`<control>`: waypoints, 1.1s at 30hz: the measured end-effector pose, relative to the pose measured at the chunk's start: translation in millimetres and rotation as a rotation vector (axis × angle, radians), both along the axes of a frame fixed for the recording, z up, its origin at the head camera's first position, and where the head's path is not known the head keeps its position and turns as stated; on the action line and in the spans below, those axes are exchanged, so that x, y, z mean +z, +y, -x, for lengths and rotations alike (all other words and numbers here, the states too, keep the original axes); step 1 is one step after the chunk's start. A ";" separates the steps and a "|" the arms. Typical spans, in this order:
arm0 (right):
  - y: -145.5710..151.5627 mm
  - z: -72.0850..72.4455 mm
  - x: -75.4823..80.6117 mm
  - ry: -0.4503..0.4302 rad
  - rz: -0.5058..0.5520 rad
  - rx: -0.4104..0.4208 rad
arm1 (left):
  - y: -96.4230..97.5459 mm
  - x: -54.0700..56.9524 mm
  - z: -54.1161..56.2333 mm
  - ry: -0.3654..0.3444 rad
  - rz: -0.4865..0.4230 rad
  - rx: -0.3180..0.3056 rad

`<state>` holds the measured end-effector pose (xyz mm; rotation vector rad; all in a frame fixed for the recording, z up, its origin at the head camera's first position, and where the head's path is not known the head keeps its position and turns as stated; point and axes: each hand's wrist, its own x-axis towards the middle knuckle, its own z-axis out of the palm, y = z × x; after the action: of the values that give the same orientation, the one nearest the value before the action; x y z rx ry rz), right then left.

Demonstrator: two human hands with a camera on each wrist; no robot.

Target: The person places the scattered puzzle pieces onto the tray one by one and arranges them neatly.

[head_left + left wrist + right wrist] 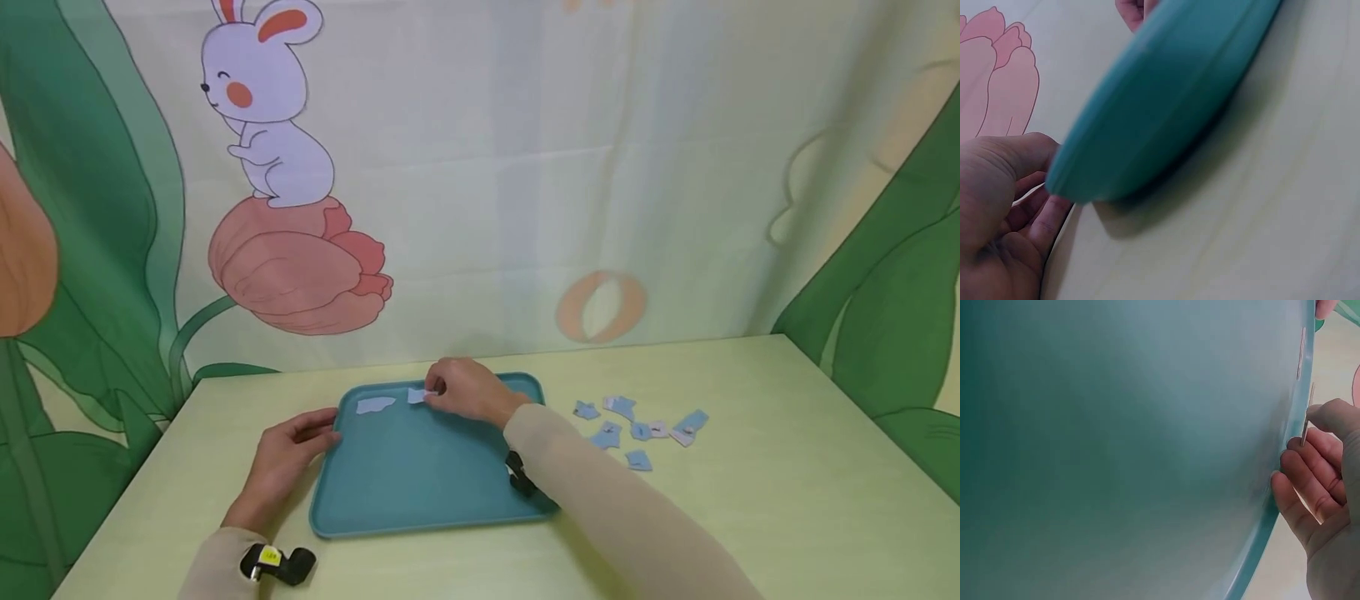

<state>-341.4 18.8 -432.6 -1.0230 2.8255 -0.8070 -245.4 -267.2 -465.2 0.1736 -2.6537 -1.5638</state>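
Note:
A teal tray (420,475) lies on the table. My left hand (281,462) holds the tray's left rim, with thumb and fingers around the edge in the left wrist view (1004,200). Over the tray's far side, my right hand (472,392) pinches a pale puzzle piece (417,396) between thumb and fingertips. In the right wrist view that piece (1311,403) shows edge-on, apart from the tray floor. Another pale, wavy-edged puzzle piece (375,405) lies in the tray's far left corner, to the left of the held one.
Right of the tray, several blue and white puzzle pieces (639,460) lie scattered on the pale yellow table (750,500). Behind the table hangs a printed curtain (487,208) with a rabbit and flowers.

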 end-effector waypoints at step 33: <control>-11.4 -1.9 5.0 0.113 -0.185 0.000 | -0.5 1.6 0.2 0.028 0.004 -0.013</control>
<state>-339.6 7.5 -427.6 -1.0727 2.9246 -0.4902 -245.6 -267.7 -463.6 0.1340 -2.6416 -1.5532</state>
